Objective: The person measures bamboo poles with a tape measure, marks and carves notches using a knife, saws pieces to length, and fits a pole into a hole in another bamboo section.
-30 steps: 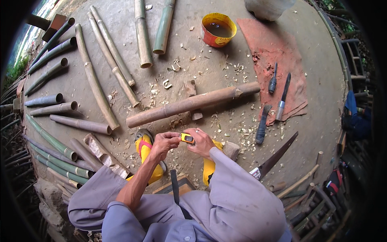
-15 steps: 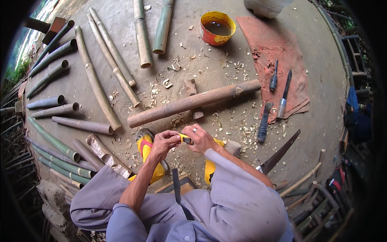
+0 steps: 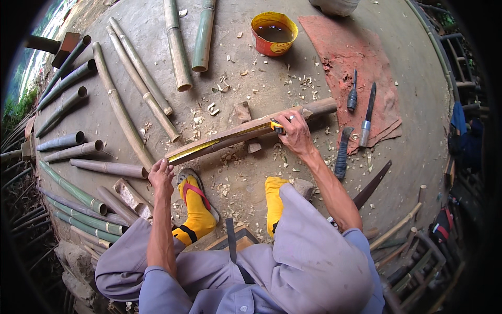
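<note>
A brown bamboo pole point(image 3: 238, 137) lies slanting across the ground before me, propped on a small block point(image 3: 242, 111). Along its length runs the yellow blade of a tape measure point(image 3: 277, 126). My right hand point(image 3: 296, 133) grips the tape's yellow and black case over the pole, toward its right end. At the pole's left end, my left hand point(image 3: 161, 177) pinches the tip of the blade with closed fingers.
Several bamboo poles point(image 3: 125, 112) lie at the left and back. A red and yellow tub point(image 3: 274, 48) holds dark liquid. On a red cloth point(image 3: 361, 68) at the right lie a narrow tool point(image 3: 353, 91) and a knife point(image 3: 369, 115). Nearby are a wrapped-handle tool point(image 3: 342, 153) and a saw point(image 3: 372, 186).
My hands have moved apart, left hand to the left and right hand up to the right. The tape's blade is now drawn out along the bamboo pole.
</note>
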`<action>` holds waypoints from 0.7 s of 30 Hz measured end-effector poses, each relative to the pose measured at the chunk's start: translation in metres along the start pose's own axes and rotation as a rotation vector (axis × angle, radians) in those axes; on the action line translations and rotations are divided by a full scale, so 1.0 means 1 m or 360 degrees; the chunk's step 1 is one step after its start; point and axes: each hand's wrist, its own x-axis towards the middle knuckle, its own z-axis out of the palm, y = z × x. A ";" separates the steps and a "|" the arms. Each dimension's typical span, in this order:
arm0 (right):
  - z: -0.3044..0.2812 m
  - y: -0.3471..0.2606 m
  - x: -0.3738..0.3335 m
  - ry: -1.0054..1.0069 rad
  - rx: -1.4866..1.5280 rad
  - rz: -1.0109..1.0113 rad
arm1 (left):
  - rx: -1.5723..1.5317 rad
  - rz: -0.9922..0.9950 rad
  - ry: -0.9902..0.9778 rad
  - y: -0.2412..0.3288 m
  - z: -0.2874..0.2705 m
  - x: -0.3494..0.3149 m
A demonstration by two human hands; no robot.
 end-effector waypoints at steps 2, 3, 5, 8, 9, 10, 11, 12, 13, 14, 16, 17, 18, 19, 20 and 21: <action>0.001 0.001 0.002 0.0037 -0.0009 -0.0022 | -0.0064 0.0044 0.0026 -0.007 0.002 0.006; 0.002 0.001 0.002 0.0054 -0.0013 -0.0032 | -0.0095 0.0066 0.0040 -0.012 0.002 0.009; 0.003 -0.001 0.003 0.0050 -0.0003 -0.0021 | -0.0091 0.0105 0.0066 -0.017 0.000 0.014; 0.003 -0.001 0.002 0.0041 0.0004 -0.0012 | -0.0095 0.0216 0.0086 -0.024 0.000 0.017; 0.003 -0.001 0.002 0.0042 0.0004 -0.0013 | -0.0094 0.0257 0.0091 -0.027 0.001 0.018; 0.004 0.000 0.002 0.0052 0.0000 -0.0014 | -0.0092 0.0297 0.0097 -0.028 0.002 0.018; 0.005 0.001 0.001 0.0058 -0.0003 -0.0014 | -0.0078 0.0285 0.0115 -0.027 0.003 0.018; 0.006 0.002 0.001 0.0065 -0.0006 -0.0014 | -0.0063 0.0273 0.0134 -0.026 0.005 0.019; 0.006 0.003 0.000 0.0066 -0.0008 -0.0015 | -0.0049 0.0262 0.0153 -0.025 0.006 0.019; 0.006 0.002 0.000 0.0067 -0.0006 -0.0017 | -0.0017 0.0242 0.0144 -0.024 0.004 0.019; 0.006 0.001 0.001 0.0070 -0.0008 -0.0022 | 0.0046 0.0201 0.0125 -0.023 0.002 0.019; 0.006 0.001 0.001 0.0070 -0.0014 -0.0022 | 0.0024 0.0191 0.0123 -0.022 0.004 0.017; 0.006 0.001 0.000 0.0071 -0.0021 -0.0021 | 0.0002 0.0180 0.0120 -0.021 0.007 0.014; 0.006 0.001 0.000 0.0066 -0.0021 -0.0016 | -0.0020 0.0170 0.0117 -0.020 0.009 0.012; 0.006 0.001 0.001 0.0064 -0.0017 -0.0016 | -0.0013 0.0170 0.0106 -0.019 0.008 0.012; 0.006 0.001 0.001 0.0061 -0.0013 -0.0016 | -0.0005 0.0170 0.0094 -0.018 0.005 0.013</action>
